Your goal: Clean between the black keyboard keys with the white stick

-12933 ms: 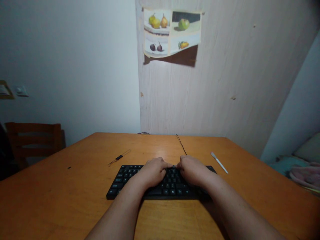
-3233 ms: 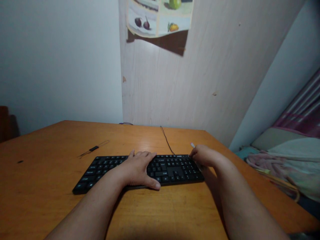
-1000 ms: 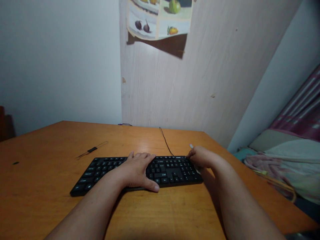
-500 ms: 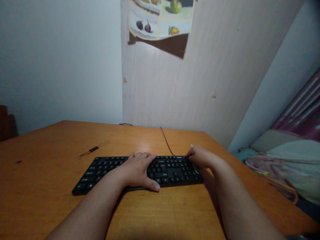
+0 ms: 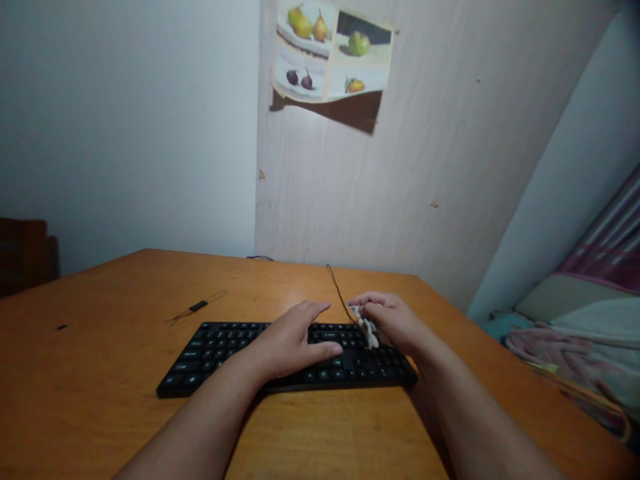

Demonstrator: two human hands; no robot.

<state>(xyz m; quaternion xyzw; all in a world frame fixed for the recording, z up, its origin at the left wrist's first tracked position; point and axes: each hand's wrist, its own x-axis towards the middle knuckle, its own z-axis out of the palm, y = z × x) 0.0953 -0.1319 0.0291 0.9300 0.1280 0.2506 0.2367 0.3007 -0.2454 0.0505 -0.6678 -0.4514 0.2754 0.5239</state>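
Note:
A black keyboard (image 5: 220, 347) lies on the wooden table (image 5: 325, 433), its cable (image 5: 337, 290) running off the far side. My left hand (image 5: 295, 340) is over the middle of the keys with thumb and fingers apart, holding nothing; whether it touches the keys I cannot tell. Above the keyboard's right part, my right hand (image 5: 390, 320) is closed on a crumpled whitish cloth (image 5: 369, 328), which hangs out below the fingers. The hands and forearms hide some of the keys.
Left of the keyboard's far edge lies a small black piece with thin wire loops (image 5: 199, 306). A tiny dark object (image 5: 61, 327) is farther left. Fruit pictures (image 5: 330, 53) hang on the wall behind. Bedding (image 5: 565, 333) lies beyond the table's right edge.
My right hand has moved left and turned from the keyboard's far right corner, bringing the cloth into sight. My left hand has lifted and turned, its fingers now pointing right. The view has tilted up slightly.

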